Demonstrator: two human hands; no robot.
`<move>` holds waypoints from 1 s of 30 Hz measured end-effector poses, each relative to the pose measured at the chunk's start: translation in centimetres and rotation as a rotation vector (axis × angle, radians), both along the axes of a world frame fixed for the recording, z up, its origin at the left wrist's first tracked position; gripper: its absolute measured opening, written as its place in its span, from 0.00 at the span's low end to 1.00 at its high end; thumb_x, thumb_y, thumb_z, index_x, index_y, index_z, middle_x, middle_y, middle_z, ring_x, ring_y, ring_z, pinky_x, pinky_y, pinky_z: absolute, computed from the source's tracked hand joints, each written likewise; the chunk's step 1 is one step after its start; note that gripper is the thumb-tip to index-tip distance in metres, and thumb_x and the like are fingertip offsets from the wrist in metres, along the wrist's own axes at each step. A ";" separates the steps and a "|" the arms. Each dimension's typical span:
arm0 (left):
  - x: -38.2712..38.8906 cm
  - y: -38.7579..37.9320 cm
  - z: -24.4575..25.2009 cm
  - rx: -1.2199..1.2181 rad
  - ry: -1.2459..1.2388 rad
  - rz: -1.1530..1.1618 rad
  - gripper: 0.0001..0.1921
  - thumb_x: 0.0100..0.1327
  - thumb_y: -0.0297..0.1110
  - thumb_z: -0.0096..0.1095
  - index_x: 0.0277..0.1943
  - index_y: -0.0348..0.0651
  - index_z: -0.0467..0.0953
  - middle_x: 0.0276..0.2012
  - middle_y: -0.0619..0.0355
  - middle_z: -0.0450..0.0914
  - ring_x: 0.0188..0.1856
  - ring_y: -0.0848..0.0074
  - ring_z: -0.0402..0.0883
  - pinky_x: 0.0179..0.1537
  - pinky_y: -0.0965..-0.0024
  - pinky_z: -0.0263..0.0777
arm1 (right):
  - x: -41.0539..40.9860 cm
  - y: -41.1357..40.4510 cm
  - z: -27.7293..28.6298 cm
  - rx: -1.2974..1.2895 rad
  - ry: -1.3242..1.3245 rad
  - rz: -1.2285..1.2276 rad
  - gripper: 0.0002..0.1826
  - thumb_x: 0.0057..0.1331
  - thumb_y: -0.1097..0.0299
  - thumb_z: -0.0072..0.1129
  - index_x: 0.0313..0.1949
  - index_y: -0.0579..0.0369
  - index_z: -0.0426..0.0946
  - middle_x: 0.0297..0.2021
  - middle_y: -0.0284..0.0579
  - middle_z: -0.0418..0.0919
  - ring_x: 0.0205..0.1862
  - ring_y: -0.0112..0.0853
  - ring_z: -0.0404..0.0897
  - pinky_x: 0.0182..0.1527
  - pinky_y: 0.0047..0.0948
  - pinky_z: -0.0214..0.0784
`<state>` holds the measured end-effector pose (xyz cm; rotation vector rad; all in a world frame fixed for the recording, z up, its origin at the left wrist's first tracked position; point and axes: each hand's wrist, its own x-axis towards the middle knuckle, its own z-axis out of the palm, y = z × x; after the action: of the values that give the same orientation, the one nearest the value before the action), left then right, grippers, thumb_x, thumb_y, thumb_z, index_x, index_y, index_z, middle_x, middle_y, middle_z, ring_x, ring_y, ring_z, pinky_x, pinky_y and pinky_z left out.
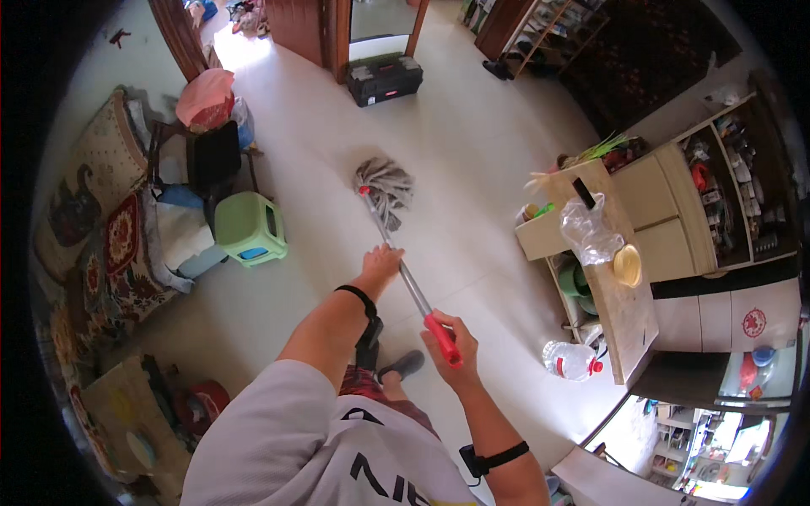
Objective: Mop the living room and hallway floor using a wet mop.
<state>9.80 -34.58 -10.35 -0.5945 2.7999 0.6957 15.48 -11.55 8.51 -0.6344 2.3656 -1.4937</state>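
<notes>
A string mop with grey strands point(387, 183) lies spread on the pale floor ahead of me. Its metal pole point(414, 290) runs down towards my body and ends in a red grip point(443, 340). My left hand point(382, 262) is closed around the pole, not far below the mop head. Around the red grip my right hand point(450, 348) is closed, near the pole's top end. Black bands are strapped on both forearms.
Left: a green plastic stool point(250, 228), a black chair point(215, 155) and a patterned sofa point(101, 209). A black toolbox point(385, 79) stands ahead by a door frame. Right: a wooden counter point(607, 303), with a clear plastic bottle point(568, 360) on the floor beside it.
</notes>
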 end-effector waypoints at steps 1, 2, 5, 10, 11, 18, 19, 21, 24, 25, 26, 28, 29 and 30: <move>0.4 -0.8 -0.1 0.002 -0.004 -0.001 0.11 0.67 0.37 0.53 0.49 0.59 0.79 0.48 0.53 0.78 0.51 0.55 0.81 0.48 0.51 0.76 | 0.0 -0.8 -0.4 -0.013 0.052 0.033 0.20 0.62 0.67 0.72 0.50 0.58 0.75 0.50 0.55 0.83 0.45 0.38 0.87 0.46 0.33 0.80; 0.8 -1.5 -0.3 -0.009 -0.005 -0.005 0.11 0.67 0.36 0.53 0.49 0.59 0.79 0.49 0.53 0.78 0.53 0.57 0.80 0.49 0.51 0.75 | 0.1 -1.5 -0.5 -0.012 0.049 0.033 0.20 0.62 0.67 0.72 0.50 0.58 0.75 0.50 0.55 0.83 0.45 0.38 0.87 0.46 0.33 0.80; 2.5 -3.4 -0.8 -0.048 -0.001 0.014 0.11 0.67 0.36 0.53 0.49 0.59 0.78 0.49 0.53 0.78 0.53 0.58 0.79 0.49 0.52 0.74 | 0.4 -3.0 -0.5 -0.036 0.080 0.097 0.21 0.60 0.68 0.73 0.50 0.57 0.75 0.50 0.55 0.83 0.45 0.41 0.86 0.47 0.34 0.80; 6.7 -6.6 -3.5 -0.045 -0.017 0.071 0.11 0.65 0.34 0.55 0.49 0.57 0.78 0.44 0.52 0.80 0.49 0.56 0.81 0.45 0.53 0.76 | -0.1 -3.7 -0.6 -0.046 0.001 0.280 0.22 0.59 0.69 0.74 0.50 0.58 0.75 0.51 0.56 0.82 0.49 0.44 0.85 0.49 0.34 0.79; 7.2 -6.5 -2.8 -0.005 -0.003 0.078 0.10 0.65 0.33 0.55 0.48 0.55 0.78 0.42 0.51 0.81 0.47 0.55 0.82 0.44 0.53 0.76 | 0.0 -3.5 -0.6 -0.045 -0.003 0.279 0.22 0.59 0.69 0.74 0.50 0.58 0.75 0.51 0.56 0.82 0.49 0.44 0.85 0.49 0.34 0.79; 9.8 -4.0 2.9 0.020 -0.135 0.078 0.09 0.62 0.33 0.58 0.45 0.49 0.76 0.36 0.46 0.82 0.45 0.51 0.82 0.42 0.49 0.77 | 0.4 -2.3 3.0 -0.005 0.050 0.496 0.21 0.56 0.69 0.75 0.48 0.57 0.77 0.50 0.57 0.81 0.49 0.46 0.83 0.51 0.36 0.78; 10.0 -3.4 2.6 0.017 -0.139 0.077 0.09 0.62 0.33 0.58 0.45 0.49 0.76 0.36 0.46 0.82 0.45 0.51 0.82 0.42 0.49 0.77 | 0.1 -1.7 3.6 0.008 0.085 0.537 0.21 0.56 0.68 0.74 0.47 0.57 0.77 0.50 0.56 0.81 0.49 0.47 0.83 0.51 0.37 0.77; 10.4 -2.0 1.4 0.055 -0.165 0.061 0.10 0.60 0.33 0.60 0.45 0.48 0.75 0.37 0.46 0.82 0.45 0.50 0.82 0.41 0.46 0.76 | -0.3 -0.4 5.2 0.051 0.079 0.572 0.20 0.57 0.67 0.73 0.46 0.57 0.77 0.50 0.55 0.81 0.49 0.48 0.83 0.51 0.37 0.77; 10.1 0.6 1.1 0.166 -0.041 -0.010 0.11 0.60 0.34 0.61 0.45 0.46 0.75 0.38 0.44 0.82 0.44 0.47 0.82 0.41 0.46 0.76 | -0.4 2.1 7.0 0.102 0.105 0.594 0.17 0.59 0.66 0.70 0.44 0.57 0.76 0.48 0.52 0.80 0.46 0.49 0.82 0.47 0.37 0.77; 9.8 1.5 0.7 0.163 -0.041 -0.021 0.11 0.60 0.34 0.61 0.45 0.46 0.75 0.38 0.44 0.82 0.44 0.47 0.82 0.41 0.46 0.76 | -0.2 3.0 7.4 0.123 0.107 0.579 0.16 0.59 0.67 0.70 0.44 0.56 0.76 0.48 0.52 0.80 0.44 0.49 0.82 0.46 0.38 0.77; 9.4 2.5 0.4 0.211 0.005 -0.026 0.11 0.60 0.35 0.61 0.45 0.46 0.74 0.38 0.43 0.82 0.43 0.46 0.82 0.41 0.46 0.75 | 0.0 3.8 7.8 0.144 0.109 0.562 0.16 0.59 0.67 0.70 0.44 0.55 0.76 0.47 0.51 0.80 0.43 0.49 0.82 0.45 0.38 0.77; 8.5 4.4 -0.1 0.260 0.051 -0.047 0.12 0.59 0.36 0.61 0.45 0.46 0.74 0.39 0.42 0.82 0.43 0.45 0.82 0.42 0.46 0.75 | 0.4 5.4 8.3 0.161 0.142 0.544 0.16 0.58 0.67 0.70 0.43 0.54 0.76 0.47 0.51 0.80 0.42 0.48 0.82 0.45 0.39 0.77; 7.9 5.5 0.0 0.282 0.056 -0.052 0.12 0.59 0.36 0.61 0.45 0.45 0.74 0.38 0.41 0.82 0.43 0.44 0.82 0.42 0.46 0.75 | 0.6 6.3 8.6 0.180 0.172 0.537 0.16 0.58 0.67 0.69 0.43 0.54 0.75 0.47 0.50 0.80 0.41 0.48 0.82 0.44 0.39 0.77; 7.4 6.6 0.1 0.306 0.061 -0.058 0.12 0.59 0.37 0.61 0.45 0.45 0.74 0.38 0.41 0.83 0.44 0.44 0.82 0.43 0.45 0.75 | 0.8 7.1 8.9 0.185 0.173 0.521 0.16 0.58 0.67 0.69 0.43 0.54 0.75 0.47 0.50 0.80 0.41 0.48 0.82 0.44 0.39 0.77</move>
<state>17.16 -27.94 -10.22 -0.4389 2.6732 1.1183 16.32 -4.47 17.41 -1.2524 2.1801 -1.0170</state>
